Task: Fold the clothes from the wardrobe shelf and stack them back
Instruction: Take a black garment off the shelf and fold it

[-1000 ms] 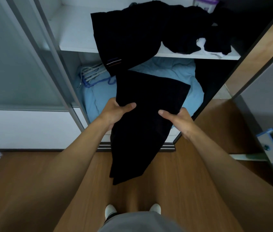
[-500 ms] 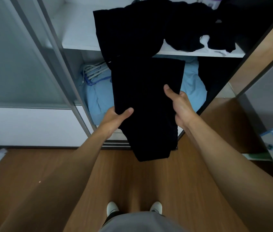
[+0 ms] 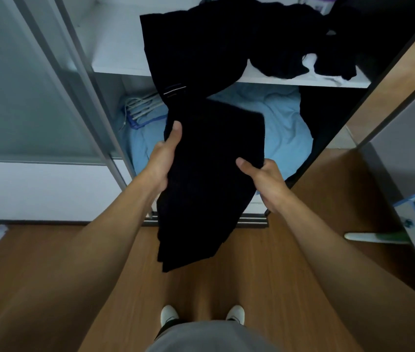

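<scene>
A limp black garment (image 3: 211, 179) is gripped by fingers of left hand (image 3: 163, 161) and right hand (image 3: 268, 180) below a shelf (image 3: 115, 59) draped with dark clothes (image 3: 226, 41)

Your left hand (image 3: 165, 158) and right hand (image 3: 264, 181) are bare, and so are your left forearm (image 3: 104, 237) and right forearm (image 3: 328, 237), uncovered all the way down to the lower corners of the view. A plain grey garment (image 3: 209, 336) covers your front at the bottom edge. Just past its hem you wear white shoes, the left shoe (image 3: 168, 313) and the right shoe (image 3: 235, 313), both rounded at the toe, with a dark band (image 3: 166, 326) behind the left one.
</scene>
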{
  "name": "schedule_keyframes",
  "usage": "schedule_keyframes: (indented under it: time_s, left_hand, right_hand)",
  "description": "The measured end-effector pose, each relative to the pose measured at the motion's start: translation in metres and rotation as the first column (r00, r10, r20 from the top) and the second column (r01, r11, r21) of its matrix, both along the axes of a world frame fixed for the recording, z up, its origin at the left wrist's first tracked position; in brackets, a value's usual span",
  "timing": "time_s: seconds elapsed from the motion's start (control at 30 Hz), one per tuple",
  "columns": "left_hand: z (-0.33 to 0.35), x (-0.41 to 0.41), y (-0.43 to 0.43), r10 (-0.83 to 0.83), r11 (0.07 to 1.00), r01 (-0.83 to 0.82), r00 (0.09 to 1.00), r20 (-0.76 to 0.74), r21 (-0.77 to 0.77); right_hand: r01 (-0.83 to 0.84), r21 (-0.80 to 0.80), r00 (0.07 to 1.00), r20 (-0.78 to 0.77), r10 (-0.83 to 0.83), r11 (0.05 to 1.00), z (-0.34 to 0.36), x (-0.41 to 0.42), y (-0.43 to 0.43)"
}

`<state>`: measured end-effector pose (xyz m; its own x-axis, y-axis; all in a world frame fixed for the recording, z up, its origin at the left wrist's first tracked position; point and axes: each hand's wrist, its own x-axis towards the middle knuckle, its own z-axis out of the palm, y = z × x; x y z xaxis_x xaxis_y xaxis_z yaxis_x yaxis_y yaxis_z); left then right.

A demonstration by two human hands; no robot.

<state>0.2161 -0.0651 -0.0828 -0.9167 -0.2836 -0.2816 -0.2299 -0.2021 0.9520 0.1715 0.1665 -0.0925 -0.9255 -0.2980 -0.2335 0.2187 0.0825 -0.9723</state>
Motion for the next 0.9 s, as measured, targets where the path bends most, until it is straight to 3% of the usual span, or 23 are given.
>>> schedule_keyframes:
  time_s: [0.13, 0.3, 0.5, 0.6, 0.73, 0.83, 0.9]
  left_hand:
    - [-0.019, 0.016, -0.026, -0.132, 0.987, 0.134, 0.991, -0.031, 0.087]
    - [-0.043, 0.017, -0.012, 0.008, 0.993, 0.0, 0.998, 0.069, -0.12]
    - [-0.036, 0.012, 0.007, -0.148, 0.944, 0.166, 0.985, 0.085, -0.284]
    - [-0.03, 0.01, 0.009, -0.153, 0.962, 0.161, 0.987, 0.054, -0.223]
    - [-0.023, 0.008, 0.011, -0.045, 0.998, 0.047, 0.998, 0.053, -0.039]
    - [-0.014, 0.01, 0.006, -0.008, 0.996, 0.001, 0.996, 0.085, 0.085]
    - [-0.012, 0.008, -0.001, -0.008, 0.997, 0.0, 0.994, 0.105, 0.071]
  right_hand:
    - [0.087, -0.092, 0.992, 0.097, -0.078, 0.992, 0.006, -0.006, -0.012]
    - [0.106, -0.046, 0.97, 0.223, -0.094, 0.993, 0.013, -0.013, -0.015]
    - [0.15, -0.036, 0.952, 0.274, -0.135, 0.988, 0.029, -0.026, -0.014]
    - [0.095, -0.021, 0.965, 0.246, -0.086, 0.995, 0.034, -0.026, -0.014]
    - [-0.089, -0.121, 0.969, 0.217, 0.114, 0.989, 0.023, -0.015, 0.0]
    - [-0.184, 0.024, 0.969, 0.175, 0.177, 0.983, 0.001, 0.002, 0.004]
    - [-0.145, 0.059, 0.98, 0.145, 0.135, 0.988, -0.01, 0.008, 0.0]
